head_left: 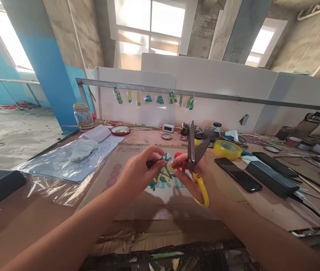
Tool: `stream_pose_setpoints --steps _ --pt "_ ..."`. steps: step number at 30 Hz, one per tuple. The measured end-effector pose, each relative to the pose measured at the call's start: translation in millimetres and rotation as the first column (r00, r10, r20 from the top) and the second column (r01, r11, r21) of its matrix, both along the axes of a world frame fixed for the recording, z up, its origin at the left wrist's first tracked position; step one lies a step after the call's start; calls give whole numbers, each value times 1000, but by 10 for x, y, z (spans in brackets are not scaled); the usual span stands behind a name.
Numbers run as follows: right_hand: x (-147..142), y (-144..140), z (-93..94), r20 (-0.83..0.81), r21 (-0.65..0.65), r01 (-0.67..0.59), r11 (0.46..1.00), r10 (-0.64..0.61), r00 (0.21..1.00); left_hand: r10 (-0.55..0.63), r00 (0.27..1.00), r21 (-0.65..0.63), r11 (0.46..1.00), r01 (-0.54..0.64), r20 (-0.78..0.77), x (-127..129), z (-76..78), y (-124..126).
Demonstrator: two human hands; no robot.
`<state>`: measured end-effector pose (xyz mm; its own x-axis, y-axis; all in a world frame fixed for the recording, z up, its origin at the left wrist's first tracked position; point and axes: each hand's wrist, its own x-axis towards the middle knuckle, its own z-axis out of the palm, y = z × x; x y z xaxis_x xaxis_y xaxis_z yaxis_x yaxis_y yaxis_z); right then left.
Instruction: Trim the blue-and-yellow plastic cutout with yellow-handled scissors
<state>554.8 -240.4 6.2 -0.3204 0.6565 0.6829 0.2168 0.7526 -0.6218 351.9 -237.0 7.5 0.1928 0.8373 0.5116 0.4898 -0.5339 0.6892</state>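
Note:
My left hand (141, 167) is closed in a pinch on a green and yellow patterned cut-out piece (164, 174) with clear film about it. Hooked in my right hand (189, 180) is a pair of scissors (191, 152), its blades pointing up and slightly apart. One handle loop is yellow, the other red and partly covered by fingers. My right fingertips are close to the right edge of the piece; whether they touch it I cannot tell. Below both hands lies a cardboard sheet (140, 205) with faded print.
Similar cut-outs (160, 98) hang from a metal rail (219, 97) at the back. Rightward lie a roll of yellow tape (227, 149), a black phone (238, 174) and a dark power bank (271, 178). Plastic-covered drawings (92, 165) and a glass jar (83, 116) are at left.

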Motion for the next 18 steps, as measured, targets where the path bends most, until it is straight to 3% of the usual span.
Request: stream_pose_setpoints --steps 4,12,18 --pt "-7 -5 51 -23 -38 28 999 -29 999 -84 987 99 990 98 -140 -27 46 23" --pt "-1 127 -78 -229 -143 -165 976 130 965 -115 983 108 985 131 -143 -21 16 63" --pt "73 318 -227 -372 -340 -363 868 230 899 -191 974 178 961 210 -120 -32 30 45"
